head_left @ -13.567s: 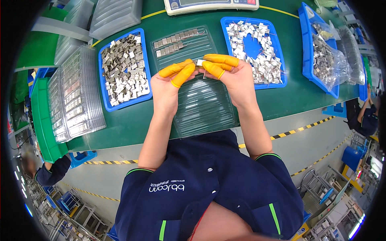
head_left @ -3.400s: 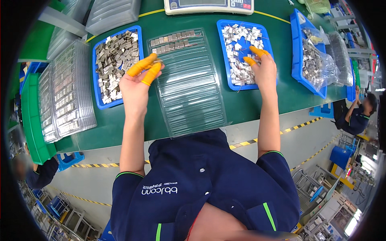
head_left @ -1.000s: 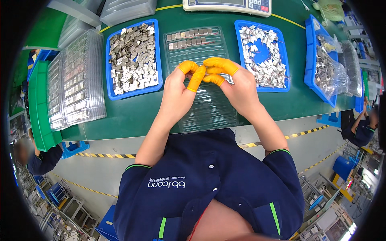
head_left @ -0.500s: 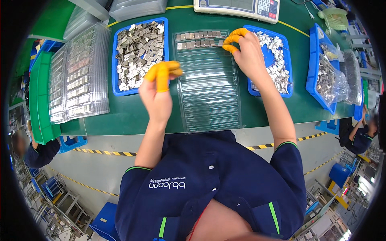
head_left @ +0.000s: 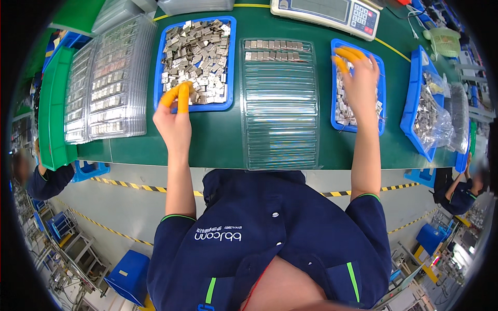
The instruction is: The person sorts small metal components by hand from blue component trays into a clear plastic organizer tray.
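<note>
A clear ribbed plastic tray (head_left: 280,103) lies in the middle of the green table, with small grey metal pieces filling its far rows. My left hand (head_left: 175,116), in orange finger cots, reaches into the near edge of the left blue bin (head_left: 195,58) of metal pieces, fingertips pinched together among them. My right hand (head_left: 358,83), also in orange finger cots, is spread over the right blue bin (head_left: 357,83) of similar pieces. Whether either hand holds a piece is hidden.
Stacked clear trays (head_left: 106,83) filled with pieces and a green bin (head_left: 52,109) stand at the left. A weighing scale (head_left: 327,14) sits at the back. Another blue bin (head_left: 430,111) with bagged parts is at the right. Other people sit at both sides.
Both hands left the middle tray and moved apart. The left hand went down into the left bin, and the right hand slid from the tray's far corner over the right bin.
</note>
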{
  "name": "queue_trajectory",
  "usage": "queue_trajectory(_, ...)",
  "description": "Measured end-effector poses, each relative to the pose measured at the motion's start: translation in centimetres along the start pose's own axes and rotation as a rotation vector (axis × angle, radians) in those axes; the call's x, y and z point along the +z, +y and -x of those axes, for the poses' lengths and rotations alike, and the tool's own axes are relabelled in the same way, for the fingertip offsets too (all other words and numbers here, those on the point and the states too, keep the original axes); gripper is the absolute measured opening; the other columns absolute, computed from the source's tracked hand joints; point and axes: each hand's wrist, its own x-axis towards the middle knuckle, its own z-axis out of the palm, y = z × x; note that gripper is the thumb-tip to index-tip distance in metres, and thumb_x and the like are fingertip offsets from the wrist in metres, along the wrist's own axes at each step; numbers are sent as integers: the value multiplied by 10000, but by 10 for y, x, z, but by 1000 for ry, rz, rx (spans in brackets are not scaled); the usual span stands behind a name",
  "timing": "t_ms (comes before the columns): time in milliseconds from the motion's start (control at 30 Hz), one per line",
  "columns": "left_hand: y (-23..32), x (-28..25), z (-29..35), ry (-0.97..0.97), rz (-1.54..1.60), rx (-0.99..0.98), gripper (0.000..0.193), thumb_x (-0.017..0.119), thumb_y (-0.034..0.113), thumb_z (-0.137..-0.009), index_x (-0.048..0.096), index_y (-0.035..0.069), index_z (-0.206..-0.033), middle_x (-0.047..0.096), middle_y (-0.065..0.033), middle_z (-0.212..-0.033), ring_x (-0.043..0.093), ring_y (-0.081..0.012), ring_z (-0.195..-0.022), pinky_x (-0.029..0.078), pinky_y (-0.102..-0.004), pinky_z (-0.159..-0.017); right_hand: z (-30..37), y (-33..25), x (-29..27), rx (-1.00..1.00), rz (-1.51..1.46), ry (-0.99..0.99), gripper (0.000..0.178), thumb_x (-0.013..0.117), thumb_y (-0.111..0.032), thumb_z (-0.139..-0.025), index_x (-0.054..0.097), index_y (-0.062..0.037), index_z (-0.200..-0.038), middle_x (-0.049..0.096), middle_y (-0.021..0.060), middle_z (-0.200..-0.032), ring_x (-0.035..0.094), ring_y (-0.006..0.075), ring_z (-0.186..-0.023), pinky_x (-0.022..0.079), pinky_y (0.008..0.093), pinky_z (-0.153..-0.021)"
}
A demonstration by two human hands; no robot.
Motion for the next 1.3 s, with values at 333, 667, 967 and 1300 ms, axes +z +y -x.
queue_trajectory(333, -14, 0, -61, -137, -658, 264, 198, 713, 122, -680, 689, 46, -861, 609, -106, -807, 536, -264, -777, 426, -361, -716, 43, 29, -12, 377, -68, -230, 301, 626, -43, -741, 605, -14, -1039, 604, 142, -849, 578, 264, -734, 456, 337, -664)
queue_trajectory(667, -2, 9, -73, -427, -840, 481, 209, 698, 185, -704, 669, 9, -814, 586, -123, -710, 572, -269, -684, 462, -357, -628, 43, 23, -25, 532, -57, -27, 182, 662, -99, -750, 658, -30, -918, 637, 136, -866, 623, 214, -731, 468, 284, -611)
queue_trajectory(967, 17, 16, -54, -371, 160, -290, 234, 649, 40, -776, 626, -57, -988, 657, -144, -867, 642, -168, -654, 505, -219, -585, 54, 47, -10, 540, -764, 203, 216, 683, -106, -767, 659, -8, -958, 672, 75, -784, 613, 88, -706, 470, 202, -648)
queue_trajectory(1300, 22, 52, -23, -284, 453, -308, 251, 642, -35, -757, 599, -75, -1000, 639, -144, -920, 639, -193, -818, 529, -248, -723, 53, 40, -14, 565, -364, 353, 244, 715, -129, -731, 670, -39, -954, 663, 77, -710, 611, 93, -626, 467, 224, -573)
